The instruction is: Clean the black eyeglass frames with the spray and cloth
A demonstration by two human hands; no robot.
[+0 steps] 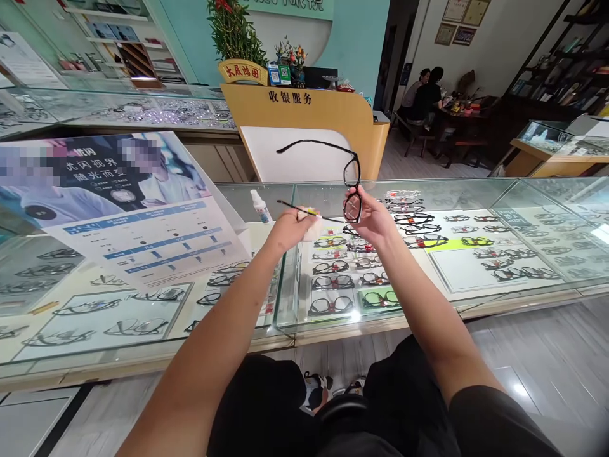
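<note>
Spanning mid-frame, the desk (333, 337) sits below black glasses (351, 188) at centre; the right hand (374, 219) grips their front, apparently steadying them, while the left hand (288, 230), apart, closes on a pale cloth (312, 230) at the lower temple (332, 219).

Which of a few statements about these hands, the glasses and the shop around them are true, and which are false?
1. The right hand holds the black glasses by their front. True.
2. The black glasses' side arms are folded. False: both extend outward.
3. The left hand is empty. False: the left hand holds a pale cloth at one side arm.
4. A white bottle is left of both hands. True.
5. Nobody else is in view. False: two people are in the background.
6. More eyeglasses are inside the glass counter. True.
</note>
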